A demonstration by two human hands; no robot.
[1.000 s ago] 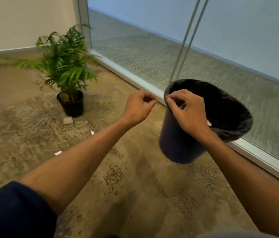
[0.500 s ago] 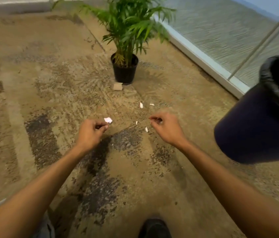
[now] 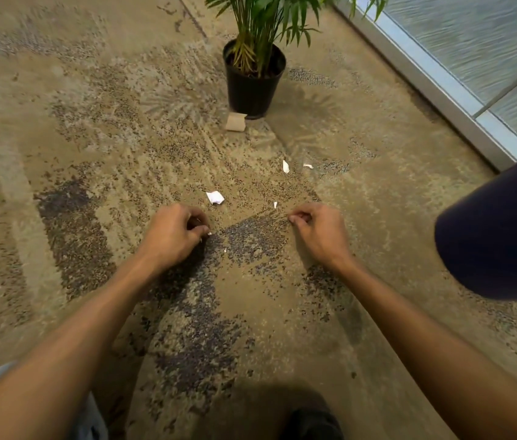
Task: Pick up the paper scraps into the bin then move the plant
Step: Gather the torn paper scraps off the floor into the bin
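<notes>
My left hand (image 3: pixel 174 233) is low over the carpet with its fingers curled shut, and a tiny white paper scrap (image 3: pixel 209 233) shows at its fingertips. To the right, my right hand (image 3: pixel 317 230) has thumb and fingers pinched together; I see nothing in them. A crumpled white scrap (image 3: pixel 215 197) lies just beyond my left hand. Smaller scraps lie between the hands (image 3: pixel 275 204) and farther off (image 3: pixel 285 166). The plant (image 3: pixel 269 14) stands in a black pot (image 3: pixel 252 87) at the top. The dark blue bin (image 3: pixel 498 230) is at the right edge, its mouth out of view.
A brown paper piece (image 3: pixel 235 121) lies against the pot's base. A metal window frame (image 3: pixel 435 87) with glass runs diagonally at the upper right. My dark shoe (image 3: pixel 311 423) is at the bottom. Patterned carpet (image 3: pixel 92 154) stretches to the left.
Both hands left the bin's rim and dropped to the carpet among the scraps. The view swung down, so the bin now sits at the right edge and the plant is nearer.
</notes>
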